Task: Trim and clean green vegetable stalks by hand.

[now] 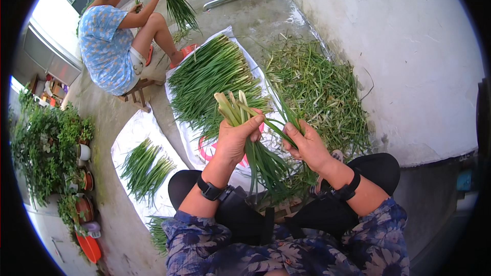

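Note:
My left hand (pixel 239 136) is closed around a bunch of green leafy stalks (pixel 264 161), looking like garlic chives; their pale cut ends point up and away, and the leaves hang below. To its right, my right hand (pixel 307 142) grips several green leaves (pixel 282 132) between thumb and fingers, one of them reaching across to the bunch. Beyond my hands, many like stalks (pixel 215 73) lie in rows on a white sheet (pixel 184 138) with red print. Smaller bundles (pixel 147 168) rest on a second white sheet (pixel 126 130) at the left.
A heap of loose green trimmings (pixel 318 96) lies between the sheet and the white wall (pixel 406 53). At the upper left a person (pixel 105 42) sits on a low wooden stool (pixel 136 92), holding stalks. Potted plants (pixel 50 142) and a red basin (pixel 89 247) line the left side.

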A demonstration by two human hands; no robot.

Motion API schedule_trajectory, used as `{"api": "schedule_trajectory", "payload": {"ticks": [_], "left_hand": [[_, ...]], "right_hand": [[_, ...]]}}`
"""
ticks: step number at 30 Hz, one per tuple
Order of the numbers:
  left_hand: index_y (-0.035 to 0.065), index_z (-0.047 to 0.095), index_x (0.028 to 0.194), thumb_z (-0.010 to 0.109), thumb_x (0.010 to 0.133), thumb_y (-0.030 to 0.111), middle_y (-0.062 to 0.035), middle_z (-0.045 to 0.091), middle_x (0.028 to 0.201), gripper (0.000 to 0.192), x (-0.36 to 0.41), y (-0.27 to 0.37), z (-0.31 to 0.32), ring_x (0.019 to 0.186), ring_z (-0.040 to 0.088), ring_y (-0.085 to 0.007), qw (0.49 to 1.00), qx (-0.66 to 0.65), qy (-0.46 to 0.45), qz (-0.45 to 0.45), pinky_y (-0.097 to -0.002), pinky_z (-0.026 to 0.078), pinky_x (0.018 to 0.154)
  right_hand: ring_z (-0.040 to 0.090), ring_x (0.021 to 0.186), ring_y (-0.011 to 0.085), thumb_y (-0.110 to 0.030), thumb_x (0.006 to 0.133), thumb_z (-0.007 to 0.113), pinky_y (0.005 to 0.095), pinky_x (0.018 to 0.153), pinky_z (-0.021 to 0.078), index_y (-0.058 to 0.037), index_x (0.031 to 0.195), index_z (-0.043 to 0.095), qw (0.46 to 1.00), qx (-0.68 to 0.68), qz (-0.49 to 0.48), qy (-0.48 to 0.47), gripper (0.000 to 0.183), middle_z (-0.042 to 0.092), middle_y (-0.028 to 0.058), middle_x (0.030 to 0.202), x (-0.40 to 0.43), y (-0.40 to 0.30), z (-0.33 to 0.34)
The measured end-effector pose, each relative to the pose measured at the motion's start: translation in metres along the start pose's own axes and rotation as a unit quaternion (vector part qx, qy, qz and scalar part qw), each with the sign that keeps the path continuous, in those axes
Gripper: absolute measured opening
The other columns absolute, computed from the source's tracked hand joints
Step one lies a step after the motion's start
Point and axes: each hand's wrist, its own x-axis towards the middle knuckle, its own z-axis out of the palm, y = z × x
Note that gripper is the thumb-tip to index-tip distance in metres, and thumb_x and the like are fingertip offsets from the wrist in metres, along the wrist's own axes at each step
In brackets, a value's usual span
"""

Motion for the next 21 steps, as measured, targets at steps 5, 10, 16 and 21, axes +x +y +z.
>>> {"api": "schedule_trajectory", "payload": {"ticks": [5, 10, 16, 21], "left_hand": [[0.0019, 0.058, 0.091, 0.069, 0.082, 0.014, -0.0029, 0.055, 0.07, 0.018, 0.013, 0.013, -0.019, 0.05, 0.047, -0.0105, 0.997, -0.005, 0.067, 0.025, -0.0268, 0.042, 0.049], [0.0047, 0.054, 0.088, 0.068, 0.084, 0.019, -0.0039, 0.051, 0.069, 0.02, 0.021, 0.017, -0.039, 0.05, 0.044, -0.0117, 0.982, -0.099, 0.156, 0.044, -0.0291, 0.042, 0.05], [-0.0033, 0.054, 0.111, 0.067, 0.084, 0.015, -0.0033, 0.055, 0.082, 0.035, 0.007, -0.007, -0.006, 0.059, 0.047, -0.011, 1.0, 0.001, -0.005, -0.002, -0.03, 0.043, 0.059], [0.0007, 0.054, 0.098, 0.056, 0.092, 0.026, -0.0081, 0.059, 0.085, 0.026, 0.006, -0.007, -0.003, 0.067, 0.056, -0.0181, 1.0, -0.004, -0.008, -0.013, -0.0354, 0.05, 0.069]], "right_hand": [[0.031, 0.045, 0.0032, -0.033, 0.094, 0.051, 0.0195, 0.039, 0.024, -0.0061, 0.1, 0.043, 0.999, 0.04, 0.035, -0.002, 0.029, 0.044, -0.0019, 0.064, -0.002, -0.001, -0.006], [0.031, 0.043, 0.004, -0.032, 0.095, 0.049, 0.02, 0.038, 0.0225, -0.0112, 0.094, 0.043, 0.994, 0.092, 0.063, -0.004, 0.022, 0.042, -0.0024, 0.063, -0.003, -0.001, -0.011], [0.039, 0.047, 0.0051, -0.031, 0.095, 0.05, 0.0198, 0.04, 0.028, -0.005, 0.105, 0.048, 1.0, -0.02, 0.007, 0.016, 0.028, 0.052, 0.0011, 0.066, 0.001, 0.008, -0.004], [0.054, 0.06, 0.0086, -0.031, 0.097, 0.046, 0.02, 0.051, 0.0413, -0.0036, 0.103, 0.052, 0.998, -0.004, -0.046, 0.038, 0.028, 0.059, 0.0032, 0.074, 0.001, 0.014, 0.004]]}}
